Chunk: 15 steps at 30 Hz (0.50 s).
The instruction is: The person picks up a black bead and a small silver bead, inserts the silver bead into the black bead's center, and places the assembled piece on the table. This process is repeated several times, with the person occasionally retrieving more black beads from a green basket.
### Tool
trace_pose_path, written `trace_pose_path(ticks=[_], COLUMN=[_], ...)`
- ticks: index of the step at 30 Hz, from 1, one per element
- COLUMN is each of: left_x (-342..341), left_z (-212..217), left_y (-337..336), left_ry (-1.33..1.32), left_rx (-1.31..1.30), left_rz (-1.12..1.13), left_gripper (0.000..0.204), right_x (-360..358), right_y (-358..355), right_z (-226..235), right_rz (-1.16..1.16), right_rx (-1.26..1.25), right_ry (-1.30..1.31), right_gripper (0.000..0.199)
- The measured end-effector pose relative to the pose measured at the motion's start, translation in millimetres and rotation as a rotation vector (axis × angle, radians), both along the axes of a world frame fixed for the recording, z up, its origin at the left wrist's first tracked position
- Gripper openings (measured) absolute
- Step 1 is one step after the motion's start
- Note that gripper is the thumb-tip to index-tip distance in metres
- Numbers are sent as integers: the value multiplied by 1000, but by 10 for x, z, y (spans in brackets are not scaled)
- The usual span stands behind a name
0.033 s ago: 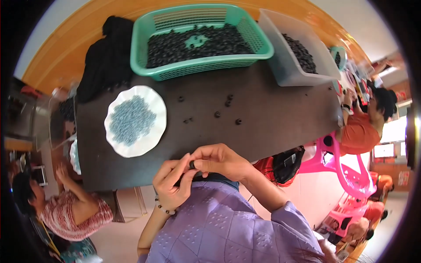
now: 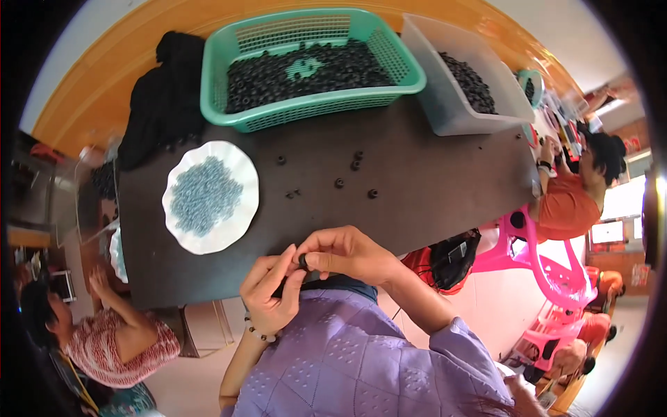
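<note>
My left hand (image 2: 269, 295) and my right hand (image 2: 354, 258) meet just beyond the table's near edge, close to my body. Between their fingertips is a small black ring-shaped part (image 2: 303, 261), pinched from both sides. Fingers partly cover it, so its far side is hidden. Several similar black parts (image 2: 340, 183) lie loose on the dark table (image 2: 431, 187) beyond my hands. To the left, a white scalloped plate (image 2: 248, 212) holds a heap of small translucent bluish pieces (image 2: 207, 196).
At the back stands a green plastic basket (image 2: 313, 104) of black parts, beside a clear plastic bin (image 2: 472, 127) of them. Black cloth (image 2: 161, 97) lies at the back left. One person (image 2: 114, 326) sits at left, another (image 2: 573, 208) at right near a pink chair (image 2: 528, 257).
The view has shifted slightly, so the table and its contents appear a little further left. My hands keep the same pinch on the black part.
</note>
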<state>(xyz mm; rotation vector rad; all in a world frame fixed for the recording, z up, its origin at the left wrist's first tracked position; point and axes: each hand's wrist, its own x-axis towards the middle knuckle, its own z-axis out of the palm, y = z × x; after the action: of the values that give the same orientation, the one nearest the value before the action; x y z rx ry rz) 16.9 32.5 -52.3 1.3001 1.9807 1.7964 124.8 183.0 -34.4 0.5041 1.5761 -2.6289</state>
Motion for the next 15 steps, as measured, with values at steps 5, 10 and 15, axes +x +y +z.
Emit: trace_pose_path(ticks=[5, 10, 15], left_x=[-57, -73, -68], left_z=[-231, -231, -323], left_y=[-23, -22, 1], left_ry=[-32, -242, -203], left_rx=[-106, -155, -130], left_rz=[-33, -16, -12], left_gripper=[16, 11, 11], right_x=[139, 413, 746], right_y=[491, 1520, 2490], right_z=[410, 896, 994], right_rz=[-378, -968, -1010], right_rx=[940, 1612, 1921], right_ry=[-77, -47, -564], right_gripper=[14, 18, 26])
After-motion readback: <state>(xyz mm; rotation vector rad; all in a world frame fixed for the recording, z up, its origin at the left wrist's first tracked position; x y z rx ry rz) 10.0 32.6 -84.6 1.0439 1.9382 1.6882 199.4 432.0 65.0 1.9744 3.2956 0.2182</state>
